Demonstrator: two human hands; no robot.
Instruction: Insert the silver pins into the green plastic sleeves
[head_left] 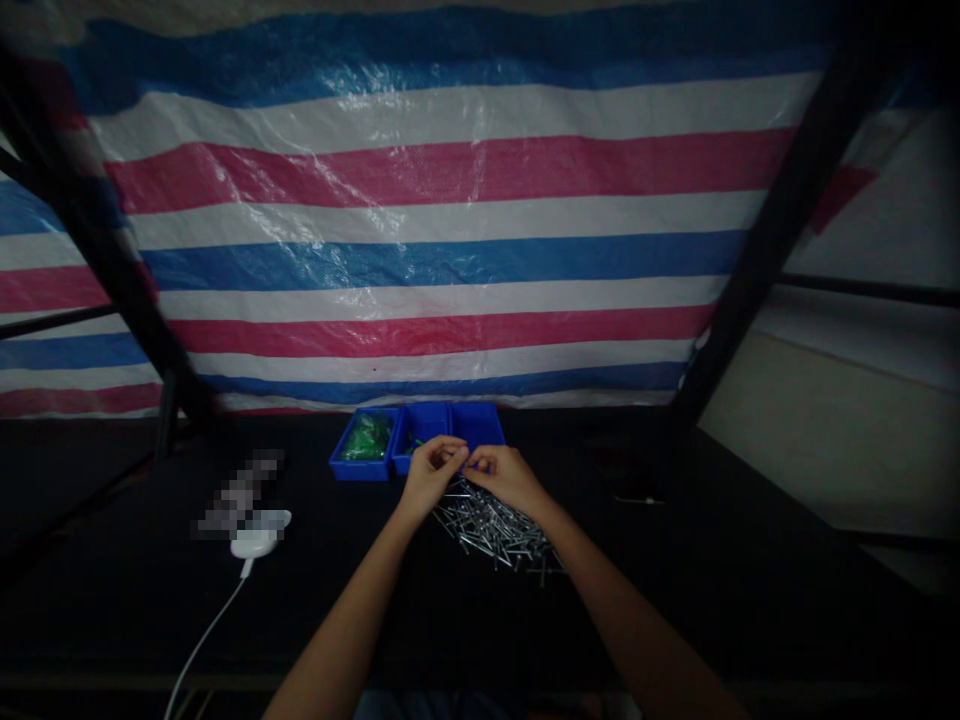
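Observation:
My left hand [433,474] and my right hand [504,476] meet fingertip to fingertip, both pinched closed. Whatever lies between their fingers is too small or hidden to name. Just below them, a heap of thin silvery metal pins, like nails or long screws [499,530], spreads over the black table. Behind my hands stand blue plastic bins [480,422]. The left blue bin [360,470] contains a clear bag of green pieces [366,437]. A little green shows in the middle bin, which my left hand partly covers.
A white round device [255,540] with a white cable [206,630] lies on the left, beside a blurred-out patch. A dark flat object, perhaps a phone [626,475], is at the right. Black frame posts [750,270] flank a striped plastic sheet [450,265] behind the table [300,620].

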